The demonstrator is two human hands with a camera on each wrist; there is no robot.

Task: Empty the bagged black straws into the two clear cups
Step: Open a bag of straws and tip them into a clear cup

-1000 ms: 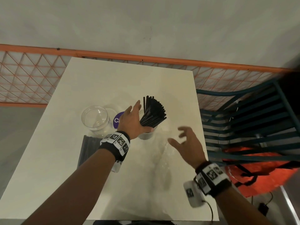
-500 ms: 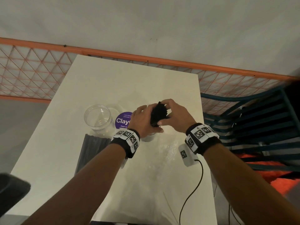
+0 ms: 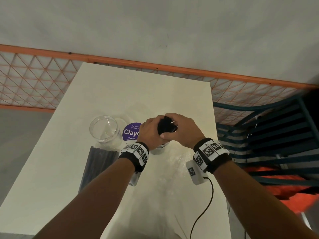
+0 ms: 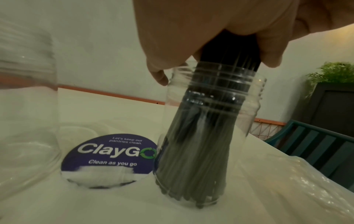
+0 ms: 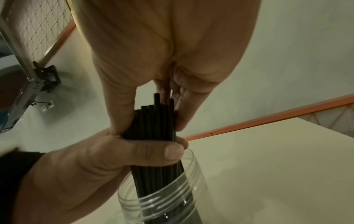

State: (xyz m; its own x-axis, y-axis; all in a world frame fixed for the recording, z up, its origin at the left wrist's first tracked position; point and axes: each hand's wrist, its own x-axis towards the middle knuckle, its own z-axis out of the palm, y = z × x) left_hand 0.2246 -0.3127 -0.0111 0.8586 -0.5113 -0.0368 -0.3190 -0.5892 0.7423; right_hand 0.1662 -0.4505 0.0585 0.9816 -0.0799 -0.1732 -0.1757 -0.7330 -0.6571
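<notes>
A round purple sticker (image 3: 129, 132) with the white word "ClayGo" lies flat on the white table (image 3: 138, 94). Behind the table runs an orange mesh fence (image 3: 34, 80). A dark green slatted chair (image 3: 276, 135) stands to the right, with something orange (image 3: 284, 188) under it. A green plant (image 4: 333, 72) sits farther off.

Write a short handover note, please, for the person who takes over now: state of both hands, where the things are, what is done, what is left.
Left hand: grips the bundle of black straws just above the cup's rim.
Right hand: fingers curled round the top of the same bundle.
Straw-filled clear cup: upright on the white table, straws' lower ends at its bottom.
Second clear cup: holds no straws, left of the purple ClayGo sticker.
Bagged black straws: lying on the table near the second cup.
Done: one bundle in one cup.
Left: release it, then empty the bagged straws into the second cup.
</notes>
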